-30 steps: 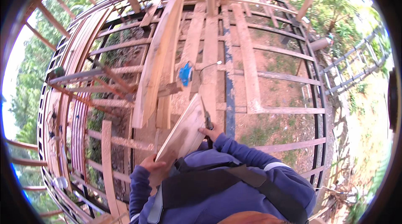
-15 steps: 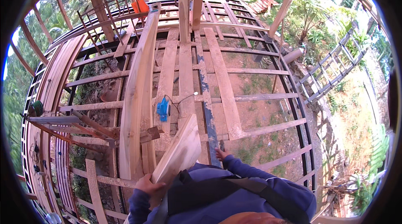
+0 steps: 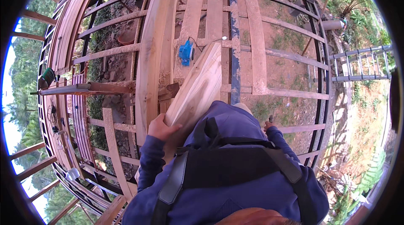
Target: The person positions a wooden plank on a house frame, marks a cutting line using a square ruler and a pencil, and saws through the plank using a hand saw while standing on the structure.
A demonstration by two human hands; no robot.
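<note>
A pale, wide wooden board [image 3: 198, 84] leans at a slant along the left side of my body. My left hand [image 3: 163, 127] grips its near left edge, thumb on the face. My right hand [image 3: 268, 126] hangs out to the right, away from the board. Its fingers are closed round a small dark thing whose kind I cannot make out. Beyond the board, a blue power planer [image 3: 185, 53] with a cord rests on a plank. A long thick timber [image 3: 148, 61] stretches ahead to the left of the board.
Loose planks [image 3: 253, 35] lie across an open frame of wooden joists [image 3: 290, 56], with bare soil showing through the gaps. A pole [image 3: 84, 88] juts out at left near a green spool-like thing [image 3: 46, 78]. A metal ladder [image 3: 362, 64] is at the right, past the frame's dark edge.
My view has tilted down, so the frame and planer appear higher. The right hand has moved outward to the right. My left hand still holds the board.
</note>
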